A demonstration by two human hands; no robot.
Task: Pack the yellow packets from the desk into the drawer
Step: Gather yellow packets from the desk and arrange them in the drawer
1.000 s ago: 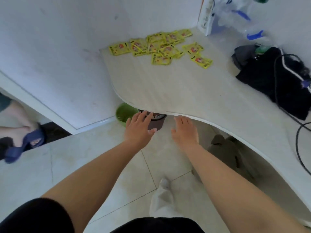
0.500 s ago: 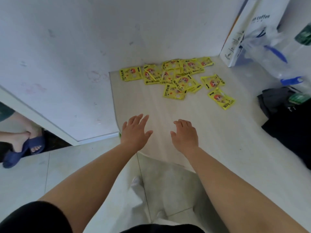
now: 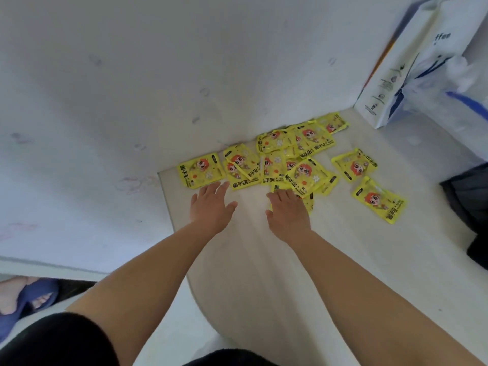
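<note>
Several yellow packets with a red-haired cartoon figure lie scattered and overlapping at the back of the pale desk, against the white wall. One packet lies apart at the right. My left hand is stretched out flat over the desk, its fingertips at the near edge of the left packets. My right hand is flat too, and its fingers lie over the nearest packets of the pile. Neither hand holds anything. No drawer is in view.
A white paper bag and a clear plastic bag stand at the desk's back right corner. Dark clothing lies at the right edge. Another person's foot in a blue slipper is on the floor at lower left.
Both hands have moved from the desk's front edge across the desk to the packets. The view has come closer to the desk and the pile.
</note>
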